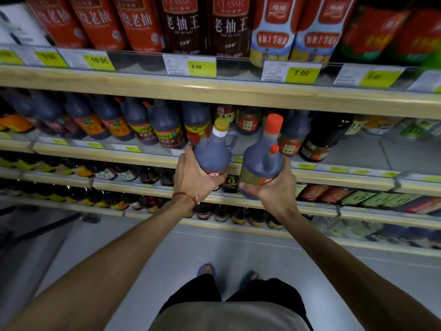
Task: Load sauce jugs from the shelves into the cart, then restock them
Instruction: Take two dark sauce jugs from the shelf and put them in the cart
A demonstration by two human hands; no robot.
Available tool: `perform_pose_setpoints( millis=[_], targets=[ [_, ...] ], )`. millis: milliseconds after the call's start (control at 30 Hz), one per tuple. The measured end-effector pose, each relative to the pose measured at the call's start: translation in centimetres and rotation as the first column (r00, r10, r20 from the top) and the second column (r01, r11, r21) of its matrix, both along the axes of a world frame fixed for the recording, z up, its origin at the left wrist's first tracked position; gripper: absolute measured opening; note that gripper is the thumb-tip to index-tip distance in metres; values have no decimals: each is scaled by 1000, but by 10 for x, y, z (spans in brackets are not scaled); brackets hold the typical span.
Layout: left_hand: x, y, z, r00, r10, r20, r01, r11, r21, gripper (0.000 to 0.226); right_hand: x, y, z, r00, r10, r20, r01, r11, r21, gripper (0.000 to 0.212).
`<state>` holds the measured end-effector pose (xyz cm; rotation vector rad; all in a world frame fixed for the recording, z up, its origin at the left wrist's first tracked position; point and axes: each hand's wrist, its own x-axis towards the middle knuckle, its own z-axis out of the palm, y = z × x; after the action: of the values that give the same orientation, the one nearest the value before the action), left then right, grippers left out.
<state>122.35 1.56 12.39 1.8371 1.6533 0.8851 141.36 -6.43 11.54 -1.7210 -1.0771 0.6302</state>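
Gold-capped jug: we see it upright and full of dark sauce to the neck, its loop handle turned to the right. It hangs in front of the wooden lip of the second shelf, with its base below the board and not standing on it.
Left hand: it grasps the gold-capped jug, thumb and fingers curled round the lower body from the left side. A red cord bracelet circles the wrist.
Orange-capped jug: dark sauce inside, an olive label low on the body and a small second orange cap on the shoulder. It leans slightly and is just beside the gold-capped jug, with a narrow gap between them.
Right hand: it is cupped under and round the base of the orange-capped jug, holding it firmly, fingers up the right side.
Shelf row: more dark jugs with red and yellow labels stand on the second shelf, behind and to the left of the hands.
Bare board: we note a grey stretch of the second shelf to the right.
Top shelf jugs: tall containers with red labels stand in a row.
Price tags: yellow; we read 10.90, 9.50 and 7.00.
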Motion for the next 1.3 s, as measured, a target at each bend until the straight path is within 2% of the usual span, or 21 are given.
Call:
perform_pose_setpoints(
  millis=[233, 467, 667, 833, 1033, 1300],
  targets=[
    [15, 29, -11, 976, 7, 219, -26, 996, 88, 87, 4, 15, -11, 998, -56, 28, 54, 996, 75, 106],
    [33, 62, -22, 948, -60, 313, 1, 983, 186, 91, 8, 23, -23, 992, -114, 50, 106, 985, 134, 100],
    [41, 79, -33, 940, -126, 318, 41, 964, 262, 89, 10, 33, -34, 987, -159, 20, 153, 972, 181, 100],
    [49, 93, -51, 938, -157, 309, 76, 963, 259, 89, 13, 39, -46, 985, -169, 26, 160, 963, 218, 105],
    [54, 105, -67, 926, -99, 364, 26, 980, 199, 91, 15, 42, -52, 989, -144, 13, 137, 961, 239, 105],
    [62, 107, -63, 955, -52, 291, 0, 984, 176, 86, 14, 44, -47, 990, -137, 19, 130, 966, 225, 107]
  ],
)
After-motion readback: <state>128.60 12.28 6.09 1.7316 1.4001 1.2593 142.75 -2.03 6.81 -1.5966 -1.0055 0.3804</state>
